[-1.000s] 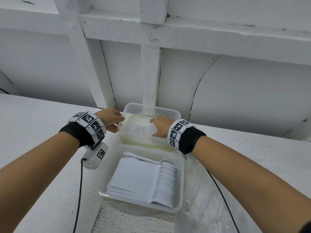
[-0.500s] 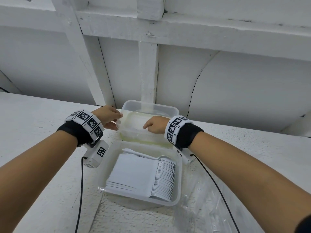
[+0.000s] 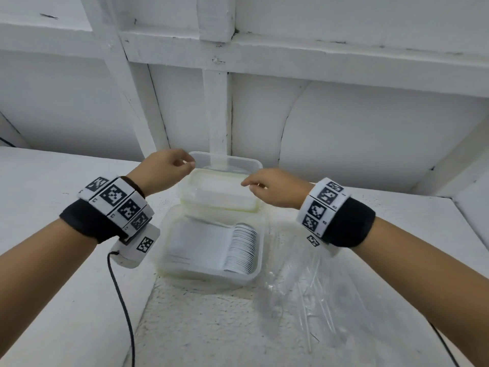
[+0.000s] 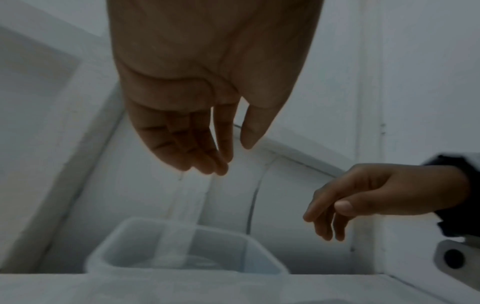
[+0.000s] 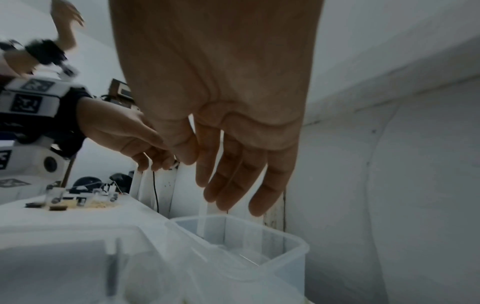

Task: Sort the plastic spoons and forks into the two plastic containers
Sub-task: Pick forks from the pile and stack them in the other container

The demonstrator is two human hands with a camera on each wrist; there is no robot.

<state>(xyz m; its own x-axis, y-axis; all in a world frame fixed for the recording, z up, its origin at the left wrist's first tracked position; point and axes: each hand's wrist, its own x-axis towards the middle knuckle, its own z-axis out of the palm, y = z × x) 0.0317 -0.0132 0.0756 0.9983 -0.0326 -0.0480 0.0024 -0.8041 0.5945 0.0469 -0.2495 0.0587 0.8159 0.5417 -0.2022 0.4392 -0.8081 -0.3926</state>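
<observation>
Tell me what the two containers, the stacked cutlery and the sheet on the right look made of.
Far container and near container: translucent, slightly milky plastic; the surface behind shows through the walls. Stacked cutlery in the near one: opaque white plastic, seemingly matte, thin uniform nested edges; spoons or forks, cannot tell. Clear sheet: thin glossy plastic film, probably a bag, judging by wrinkles and glare.

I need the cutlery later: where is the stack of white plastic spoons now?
In the head view, the stack of spoons lies in the near container, centre of the table, just before the far container.
</observation>
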